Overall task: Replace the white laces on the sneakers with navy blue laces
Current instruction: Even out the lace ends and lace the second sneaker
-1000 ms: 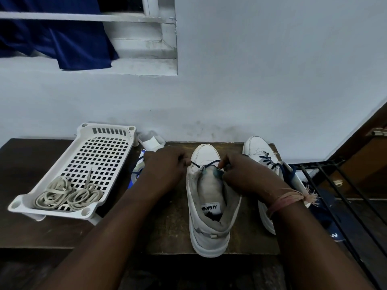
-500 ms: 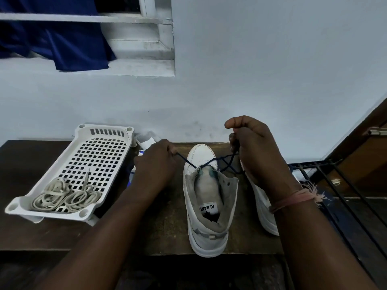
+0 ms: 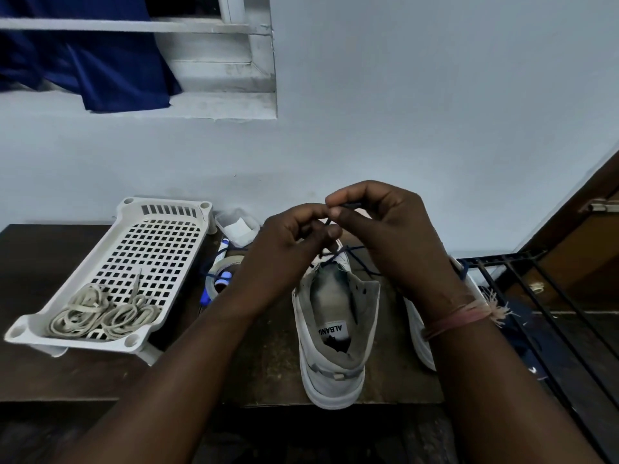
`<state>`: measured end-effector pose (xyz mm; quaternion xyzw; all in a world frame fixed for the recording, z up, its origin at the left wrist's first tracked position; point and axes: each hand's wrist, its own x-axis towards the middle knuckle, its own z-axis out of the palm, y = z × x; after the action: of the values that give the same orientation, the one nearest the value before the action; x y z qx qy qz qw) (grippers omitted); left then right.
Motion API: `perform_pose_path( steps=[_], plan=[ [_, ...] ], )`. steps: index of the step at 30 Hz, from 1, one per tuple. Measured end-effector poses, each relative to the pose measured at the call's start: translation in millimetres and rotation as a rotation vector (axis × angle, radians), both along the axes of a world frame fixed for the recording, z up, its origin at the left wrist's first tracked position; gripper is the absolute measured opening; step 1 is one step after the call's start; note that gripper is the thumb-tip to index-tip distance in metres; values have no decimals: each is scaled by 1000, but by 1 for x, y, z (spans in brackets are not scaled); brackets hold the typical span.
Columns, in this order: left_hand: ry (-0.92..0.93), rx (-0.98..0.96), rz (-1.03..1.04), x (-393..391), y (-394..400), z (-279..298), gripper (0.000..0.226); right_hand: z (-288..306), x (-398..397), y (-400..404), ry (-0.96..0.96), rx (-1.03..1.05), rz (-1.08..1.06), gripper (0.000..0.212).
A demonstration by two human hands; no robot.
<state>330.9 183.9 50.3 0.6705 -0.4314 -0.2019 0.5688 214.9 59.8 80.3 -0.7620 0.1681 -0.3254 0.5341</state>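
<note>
Coiled off-white shoelaces (image 3: 100,313) lie in the near end of the perforated white plastic tray (image 3: 160,242) on the dark wooden worktop (image 3: 40,262). Both the left hand (image 3: 284,252) and right hand (image 3: 398,236) pinch the thin navy blue lace (image 3: 348,254) above the white high-top sneaker (image 3: 335,333) standing beside the tray.

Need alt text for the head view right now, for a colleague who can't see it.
Both hands, left hand and right hand, pinch a navy lace above a white sneaker on the table. Removed white laces lie in a white perforated tray to the left.
</note>
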Motion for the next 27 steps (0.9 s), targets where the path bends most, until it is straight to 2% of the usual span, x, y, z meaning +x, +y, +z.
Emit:
perform_pose_path(
  steps=[2,6,8,12,14,16,19,20,23,27],
  plan=[
    [-7,-8,29,3,0,0,19,-1,-2,0,50,-15,18,13],
    [34,-29,60,8,2,-3,30,-5,-1,-1,132,-4,37,17],
    [-19,-46,215,14,1,-4,24,-12,2,-3,245,21,-9,5],
    [-28,-166,720,42,10,-1,24,-25,2,-8,566,-15,-58,29],
    [-24,-198,824,53,16,-2,24,-34,3,-5,728,-147,-99,29],
    [-66,-127,694,48,13,-5,21,-46,8,1,810,-279,-179,33],
    [-120,109,421,29,-4,-16,14,-59,15,14,817,-428,-321,17],
    [-143,165,365,23,-9,-20,12,-61,17,19,815,-466,-349,20],
    [-130,208,284,11,-19,-26,8,-62,20,30,745,-518,-421,16],
    [-88,270,181,10,-21,-29,9,-61,19,32,769,-514,-414,15]
  ],
)
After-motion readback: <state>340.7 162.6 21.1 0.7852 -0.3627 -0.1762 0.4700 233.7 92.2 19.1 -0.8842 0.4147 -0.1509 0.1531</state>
